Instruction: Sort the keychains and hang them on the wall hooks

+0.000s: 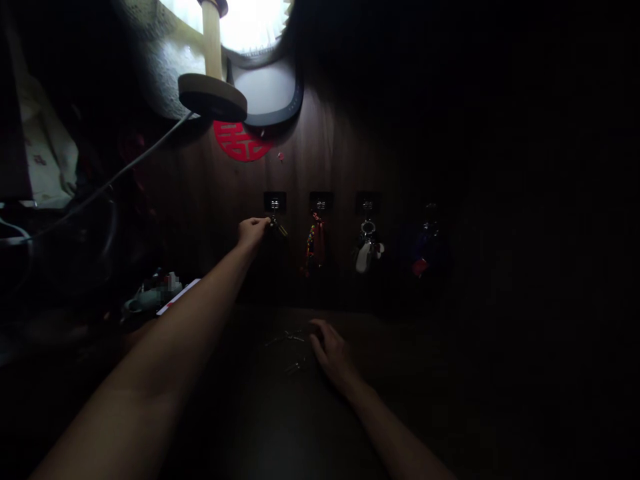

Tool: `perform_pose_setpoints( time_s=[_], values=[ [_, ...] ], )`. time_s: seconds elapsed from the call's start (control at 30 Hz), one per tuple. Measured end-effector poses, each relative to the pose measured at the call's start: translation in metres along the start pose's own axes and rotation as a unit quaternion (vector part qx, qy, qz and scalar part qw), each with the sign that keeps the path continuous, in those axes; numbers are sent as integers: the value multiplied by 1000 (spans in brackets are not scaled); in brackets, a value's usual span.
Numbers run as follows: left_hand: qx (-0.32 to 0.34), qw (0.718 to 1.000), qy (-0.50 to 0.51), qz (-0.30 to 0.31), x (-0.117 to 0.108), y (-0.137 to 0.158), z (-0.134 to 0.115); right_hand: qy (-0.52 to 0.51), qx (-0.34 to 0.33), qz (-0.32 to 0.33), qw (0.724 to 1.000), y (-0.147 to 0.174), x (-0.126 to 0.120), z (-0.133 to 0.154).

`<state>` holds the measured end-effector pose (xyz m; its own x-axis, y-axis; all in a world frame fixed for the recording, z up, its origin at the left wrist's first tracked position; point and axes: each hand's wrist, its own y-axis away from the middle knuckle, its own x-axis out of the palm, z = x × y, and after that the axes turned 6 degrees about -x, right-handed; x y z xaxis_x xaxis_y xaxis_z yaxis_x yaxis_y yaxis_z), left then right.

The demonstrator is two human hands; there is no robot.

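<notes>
My left hand (253, 231) reaches up to the leftmost of the wall hooks (275, 201). Its thumb and fingertips pinch a small bunch of keys (278, 227) just under that hook; whether the ring sits on the hook is too dark to tell. Lower down, my right hand (331, 350) rests on the dark tabletop, fingers loosely bent, thumb apart, nothing in it. Left of it lie thin metal pieces that look like loose keys (289, 336), with a second small group (296, 366) nearer to me.
From the other hooks hang a beaded orange-red strap (313, 243), keys with a pale fob (365, 256) and a dark bundle with a red patch (421, 267). Above are a lit lamp (213, 93) with a white cord and a red round paper cut-out (243, 141). Clutter (153, 297) stands left.
</notes>
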<state>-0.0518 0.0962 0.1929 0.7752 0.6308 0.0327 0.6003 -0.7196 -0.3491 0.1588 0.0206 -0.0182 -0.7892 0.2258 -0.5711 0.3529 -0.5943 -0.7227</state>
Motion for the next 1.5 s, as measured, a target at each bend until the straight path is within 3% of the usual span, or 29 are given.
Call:
perform_pose_setpoints(
  time_s=[0.2, 0.47, 0.7, 1.0, 1.33, 1.5],
  values=[
    [2, 998, -52, -17, 0, 0, 7, 0, 0, 1, 1000, 0, 0, 1],
    [74, 992, -103, -24, -10, 17, 18, -1, 7, 6, 1000, 0, 0, 0],
    [65, 992, -111, 13, -23, 38, 59, 2, 2, 7, 1000, 0, -1, 0],
    [-1, 992, -113, 54, -40, 76, 112, 9, 5, 10, 1000, -1, 0, 0],
    [-18, 990, -92, 110, -52, 119, 149, 3, 9, 24, 1000, -1, 1, -3],
    [3, 977, -151, 149, -55, 137, 163, 5, 18, 12, 1000, -1, 3, -5]
  ],
)
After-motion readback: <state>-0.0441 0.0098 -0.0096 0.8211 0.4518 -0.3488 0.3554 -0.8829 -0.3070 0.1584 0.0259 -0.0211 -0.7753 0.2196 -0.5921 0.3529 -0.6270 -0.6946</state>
